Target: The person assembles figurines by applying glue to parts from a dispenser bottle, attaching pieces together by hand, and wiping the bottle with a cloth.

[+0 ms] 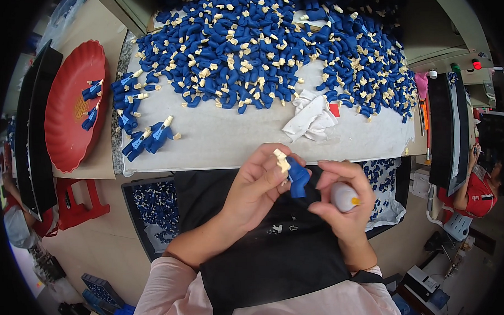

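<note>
My left hand (pixel 252 185) pinches a small blue toy figure (pixel 299 181) with a cream neck peg and a cream hand, in front of my black apron. Just right of it, my right hand (pixel 351 223) is wrapped round a whitish squeeze bottle (pixel 340 194) with a yellow-orange tip. The bottle and the figure are apart. Beyond them spreads a big heap of blue toy arms (pixel 232 64) with cream hands. A few headless blue figures (pixel 161 137) lie at the table's left edge. A crumpled white cloth (pixel 310 116) rests between heap and hands.
A red scalloped tray (pixel 68 144) at the left carries a couple of figures. Below the table's front edge are bins of blue parts (pixel 153 202) on both sides. A red stool (pixel 87 205) stands at left. Another person in red (pixel 475 191) sits at far right.
</note>
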